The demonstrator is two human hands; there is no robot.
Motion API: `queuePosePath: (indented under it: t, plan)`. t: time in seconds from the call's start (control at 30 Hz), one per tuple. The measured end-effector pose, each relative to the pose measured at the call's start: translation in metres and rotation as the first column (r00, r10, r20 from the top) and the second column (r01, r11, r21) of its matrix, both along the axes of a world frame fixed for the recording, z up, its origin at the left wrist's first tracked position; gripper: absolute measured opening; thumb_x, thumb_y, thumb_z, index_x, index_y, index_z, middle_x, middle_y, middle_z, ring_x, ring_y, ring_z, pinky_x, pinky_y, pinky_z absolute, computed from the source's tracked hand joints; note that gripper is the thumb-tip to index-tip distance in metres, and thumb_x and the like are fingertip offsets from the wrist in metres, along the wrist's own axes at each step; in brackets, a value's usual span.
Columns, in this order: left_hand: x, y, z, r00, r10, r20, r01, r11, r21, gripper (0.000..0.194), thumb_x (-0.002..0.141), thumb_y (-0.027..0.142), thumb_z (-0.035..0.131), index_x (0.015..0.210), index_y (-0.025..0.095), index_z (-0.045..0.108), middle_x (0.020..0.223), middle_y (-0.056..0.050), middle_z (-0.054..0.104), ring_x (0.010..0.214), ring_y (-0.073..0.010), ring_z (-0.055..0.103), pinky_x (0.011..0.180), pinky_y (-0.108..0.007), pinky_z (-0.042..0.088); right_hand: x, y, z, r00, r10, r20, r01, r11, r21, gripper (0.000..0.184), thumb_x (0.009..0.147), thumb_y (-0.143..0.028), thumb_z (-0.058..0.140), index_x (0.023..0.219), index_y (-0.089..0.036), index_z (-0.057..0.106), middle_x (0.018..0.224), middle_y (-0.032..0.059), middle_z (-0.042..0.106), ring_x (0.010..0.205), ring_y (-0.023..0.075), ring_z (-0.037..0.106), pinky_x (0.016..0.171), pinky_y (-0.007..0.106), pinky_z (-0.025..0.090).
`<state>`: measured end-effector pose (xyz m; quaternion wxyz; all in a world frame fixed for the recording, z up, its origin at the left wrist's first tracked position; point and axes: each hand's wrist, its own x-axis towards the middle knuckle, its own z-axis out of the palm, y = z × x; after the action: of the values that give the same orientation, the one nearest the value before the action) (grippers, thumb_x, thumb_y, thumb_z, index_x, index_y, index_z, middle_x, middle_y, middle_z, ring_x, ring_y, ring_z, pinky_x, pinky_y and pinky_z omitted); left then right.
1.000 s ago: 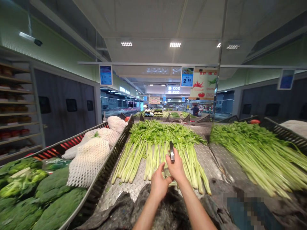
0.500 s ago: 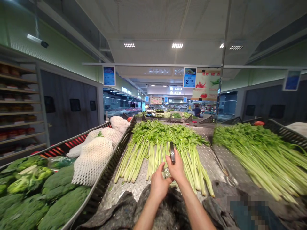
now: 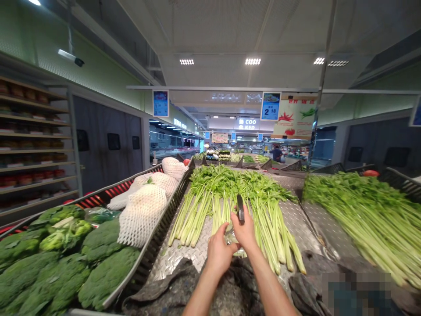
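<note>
My right hand (image 3: 244,229) is closed around a slim black bar-shaped tool (image 3: 240,209), which sticks up past the fingers. Its exact kind does not show. Close beside it, my left hand (image 3: 219,251) has curled fingers, its thumb reaching toward the right wrist. Between the palms a bit of clear, shiny material (image 3: 231,237) shows, mostly hidden by the hands. Both hands hover over the near ends of the celery (image 3: 194,219), laid in bunches with leaves pointing away on a metal diamond-plate shelf (image 3: 177,256).
At left, a black crate (image 3: 158,224) holds broccoli (image 3: 108,274) and produce in white foam nets (image 3: 142,215). Crumpled dark cloth (image 3: 171,285) lies along the front edge. A mirror (image 3: 358,263) on the right reflects the celery. A person (image 3: 276,153) stands far back.
My view has turned slightly left, so the shelf and crate sit further right in the picture. Both hands keep nearly the same pose, and the black tool stays in my right hand.
</note>
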<state>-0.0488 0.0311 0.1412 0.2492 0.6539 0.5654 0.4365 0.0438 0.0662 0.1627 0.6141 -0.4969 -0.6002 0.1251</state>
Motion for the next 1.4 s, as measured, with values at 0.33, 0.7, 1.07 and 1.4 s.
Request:
queuePosePath:
  t: [0.33,0.7,1.07,1.4]
  plan:
    - [-0.022,0.006,-0.002,1.000,0.003,0.005,-0.003,1.000,0.012,0.064,0.053,0.022,0.059,0.114,0.016,0.042,0.110,-0.006,0.053,0.100,-0.0194,0.047,0.085,-0.025,0.035,-0.024,0.002,0.000,1.000,-0.015,-0.021,0.016,0.999,0.035,0.033,0.068,-0.037,0.043,0.093,-0.017,0.052,0.072,0.0027,0.058,0.067,0.0166,0.055,0.058,0.027,0.042]
    - [-0.054,0.005,0.005,1.000,-0.020,-0.005,0.020,0.999,0.048,0.063,0.053,0.024,0.060,0.114,0.016,0.042,0.108,-0.007,0.054,0.100,-0.0205,0.048,0.085,-0.027,0.035,-0.055,0.001,0.007,1.000,-0.004,-0.027,0.004,0.999,0.032,0.033,0.069,-0.037,0.044,0.093,-0.017,0.050,0.075,0.0037,0.058,0.068,0.0170,0.054,0.061,0.029,0.042]
    - [-0.080,0.016,0.011,0.998,-0.036,0.059,0.034,0.999,0.036,0.065,0.053,0.023,0.062,0.114,0.014,0.042,0.113,-0.009,0.050,0.103,-0.0209,0.046,0.086,-0.028,0.034,-0.080,0.016,0.011,1.000,-0.010,-0.003,0.010,0.997,0.072,0.034,0.069,-0.037,0.044,0.095,-0.016,0.051,0.077,0.0049,0.058,0.070,0.0170,0.053,0.063,0.029,0.041]
    - [-0.082,0.025,0.011,0.994,0.004,0.112,-0.006,1.000,0.017,0.066,0.052,0.023,0.064,0.114,0.015,0.042,0.113,-0.008,0.051,0.103,-0.0201,0.047,0.087,-0.027,0.034,-0.084,0.031,0.012,0.999,0.018,0.051,-0.020,0.999,0.045,0.035,0.070,-0.038,0.043,0.096,-0.015,0.049,0.079,0.0055,0.057,0.069,0.0169,0.053,0.062,0.029,0.041]
